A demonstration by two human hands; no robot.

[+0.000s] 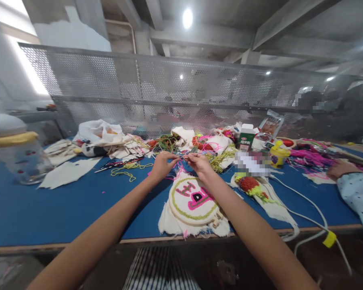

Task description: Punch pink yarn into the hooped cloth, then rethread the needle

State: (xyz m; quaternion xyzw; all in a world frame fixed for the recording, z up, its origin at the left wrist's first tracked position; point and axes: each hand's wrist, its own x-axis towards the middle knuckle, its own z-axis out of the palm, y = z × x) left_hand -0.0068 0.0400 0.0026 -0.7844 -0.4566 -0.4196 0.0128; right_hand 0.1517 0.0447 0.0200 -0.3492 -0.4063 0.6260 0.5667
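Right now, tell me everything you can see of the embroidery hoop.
The hoop is a round wooden ring holding cream cloth stretched flat. It lies on the blue table near the front edge, its screw clasp toward the person. Inside, a yellow-green yarn circle frames pink and black tufted shapes. Loose cloth spills around it. Both hands work just beyond it, the right forearm crossing its edge.

Both arms outstretched; left hand (162, 164) and right hand (200, 163) near together, fingers pinched.
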